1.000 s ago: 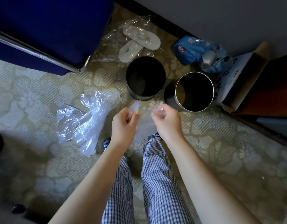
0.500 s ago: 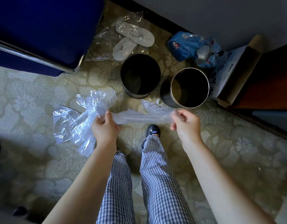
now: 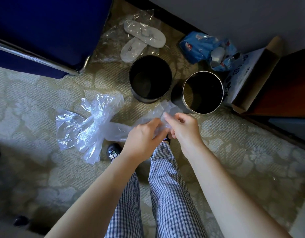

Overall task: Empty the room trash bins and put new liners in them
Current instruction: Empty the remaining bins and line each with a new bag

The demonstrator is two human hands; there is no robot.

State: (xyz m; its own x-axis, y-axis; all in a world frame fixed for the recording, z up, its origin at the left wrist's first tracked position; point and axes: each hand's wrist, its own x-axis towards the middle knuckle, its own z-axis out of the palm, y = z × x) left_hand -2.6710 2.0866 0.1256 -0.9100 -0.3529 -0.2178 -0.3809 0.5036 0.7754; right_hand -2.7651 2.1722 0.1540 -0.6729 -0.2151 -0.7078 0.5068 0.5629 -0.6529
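The clear liner [image 3: 169,109], at the centre of the frame just below the black bin [image 3: 148,99] and the metal-rimmed bin [image 3: 183,91], looks thin, light, soft and slippery, so your left hand [image 3: 143,134] and right hand [image 3: 182,127], both pinching it, should probably hold near its edge and separate the layers gently.

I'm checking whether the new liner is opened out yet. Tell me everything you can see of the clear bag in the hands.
The clear liner is thin, glossy, wrinkled plastic film, bunched into a narrow strip and not opened. The left hand and right hand pinch it close together. A short end pokes up toward the silver-rimmed bin. The longer end trails left, overlapping the crumpled plastic in view; contact there is unclear.
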